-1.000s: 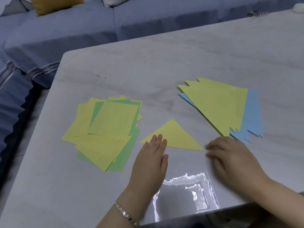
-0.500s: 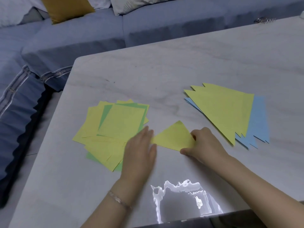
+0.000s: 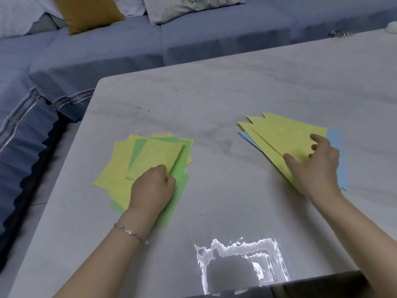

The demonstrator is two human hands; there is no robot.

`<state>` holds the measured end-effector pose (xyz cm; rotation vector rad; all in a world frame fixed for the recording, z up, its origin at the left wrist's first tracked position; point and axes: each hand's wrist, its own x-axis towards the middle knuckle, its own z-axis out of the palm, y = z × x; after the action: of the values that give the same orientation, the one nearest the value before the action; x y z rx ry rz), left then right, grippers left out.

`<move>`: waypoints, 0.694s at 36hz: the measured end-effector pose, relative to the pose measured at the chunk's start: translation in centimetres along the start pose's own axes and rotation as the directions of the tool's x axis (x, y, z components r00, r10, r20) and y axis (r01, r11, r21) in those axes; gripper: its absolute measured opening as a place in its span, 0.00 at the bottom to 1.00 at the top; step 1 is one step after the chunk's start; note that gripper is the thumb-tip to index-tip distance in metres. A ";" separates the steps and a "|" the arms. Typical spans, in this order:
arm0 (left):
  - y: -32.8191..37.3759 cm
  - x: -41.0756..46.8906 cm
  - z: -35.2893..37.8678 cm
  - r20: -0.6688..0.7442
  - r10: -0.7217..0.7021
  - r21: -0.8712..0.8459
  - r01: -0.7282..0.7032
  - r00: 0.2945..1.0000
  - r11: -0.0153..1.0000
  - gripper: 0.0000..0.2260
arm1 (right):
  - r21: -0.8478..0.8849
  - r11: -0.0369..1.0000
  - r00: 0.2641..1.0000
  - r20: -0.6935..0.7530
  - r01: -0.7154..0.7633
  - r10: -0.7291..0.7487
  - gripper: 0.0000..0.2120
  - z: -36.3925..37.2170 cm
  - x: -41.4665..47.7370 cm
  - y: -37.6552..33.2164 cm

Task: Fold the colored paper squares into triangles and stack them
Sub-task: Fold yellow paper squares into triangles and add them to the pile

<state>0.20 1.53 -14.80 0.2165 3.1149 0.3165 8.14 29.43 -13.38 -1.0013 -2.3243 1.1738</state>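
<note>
Marble table (image 3: 214, 100): loose pile of yellow/green squares (image 3: 122, 160) at L, triangle stack (image 3: 279, 134), yellow over blue, at R. L hand (image 3: 151, 189): fingers curled, pinching top yellow square (image 3: 159, 155) at near corner. R hand (image 3: 315, 168) rests on triangle stack, fingers half-bent; grip can't tell.

no readable text anywhere

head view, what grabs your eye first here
Two bright paper piles on the grey table: loose yellow and green squares at left, a fanned stack of yellow triangles over blue ones at right. The left hand grips the top square's corner; the right hand rests on the triangles.
</note>
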 end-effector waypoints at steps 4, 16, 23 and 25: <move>-0.2 -0.5 0.0 -0.120 0.095 0.041 -0.090 0.988 0.995 0.14 | -0.026 0.965 0.953 0.168 0.261 -0.253 0.23 1.2 -2.3 0.2; 4.4 -3.5 -2.7 -0.026 0.068 -0.800 -0.061 0.997 0.597 0.18 | 0.144 0.665 0.585 0.365 0.733 -0.724 0.14 4.2 -4.8 0.3; 4.5 -3.6 -3.3 0.258 -0.121 -0.874 0.285 0.959 0.393 0.13 | 0.196 0.509 0.452 0.274 0.838 -0.849 0.16 3.8 -5.3 1.8; 4.3 -3.3 -3.3 0.396 -0.120 -0.880 0.414 0.910 0.234 0.10 | 0.223 0.482 0.411 0.300 0.847 -0.861 0.15 3.8 -5.6 1.9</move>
<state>4.02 4.61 -10.78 -0.2981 2.0361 1.8614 10.69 24.05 -17.14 0.5619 -2.4884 0.9472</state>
